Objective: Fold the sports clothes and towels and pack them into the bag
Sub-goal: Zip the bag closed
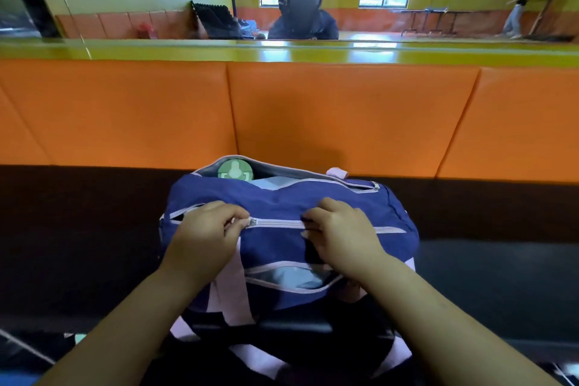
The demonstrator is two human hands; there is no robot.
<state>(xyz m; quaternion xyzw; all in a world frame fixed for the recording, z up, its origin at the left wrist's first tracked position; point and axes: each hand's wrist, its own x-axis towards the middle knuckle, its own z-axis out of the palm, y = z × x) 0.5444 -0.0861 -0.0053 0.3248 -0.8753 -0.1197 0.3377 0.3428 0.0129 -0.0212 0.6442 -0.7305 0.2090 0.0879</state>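
The bag [344, 207], navy with pale pink trim, is set on the dark bench [94, 229] directly under both hands. The zip pull [252, 222] of a front pocket is pinched between thumb and forefinger of the left hand [206, 235]. The cloth beside the same zip line is gripped by the curled fingers of the right hand [341, 238], apparently so that the track is kept taut. Whether the zip is being opened or closed cannot be told.

If that tension is lost, the slack cloth may bunch ahead of the slider and be caught in the teeth. A pull made at an angle could jam it. Beyond the hands the main opening [282, 177] is left gaping, and a round green lid [235, 170] stands in it. Should the bag be tipped or dragged by the pull, whatever is packed there could slide out. Folded clothes or towels cannot be confirmed inside. The pale grey-blue surface seen in the opening may be lining or cloth.

The shell appears to be a thin, matte woven synthetic, soft and creased, in a rounded duffel shape. The zip tape is pale, with a small metal slider. Broad flat pink straps [230, 291] run down below the hands. The lid looks like hard moulded plastic. The orange padding [344, 110] beyond the bag is smooth and slightly glossy, in rectangular panels.
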